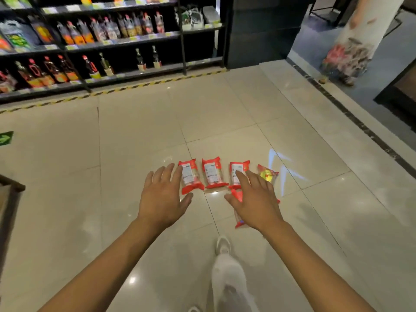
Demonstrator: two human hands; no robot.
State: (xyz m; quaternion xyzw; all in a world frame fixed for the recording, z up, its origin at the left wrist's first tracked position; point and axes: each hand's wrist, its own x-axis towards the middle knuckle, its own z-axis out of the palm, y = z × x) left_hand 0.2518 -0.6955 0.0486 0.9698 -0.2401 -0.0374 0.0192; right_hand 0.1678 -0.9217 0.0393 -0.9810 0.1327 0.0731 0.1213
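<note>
The left hand and the right hand are reaching out with fingers spread, pinching nothing, probably to straighten the row of red packets lying side by side on the floor at the fingertips. The right hand is covering a nearer packet, though contact is not showing, and a yellow-faced packet is closing the row's right end
</note>
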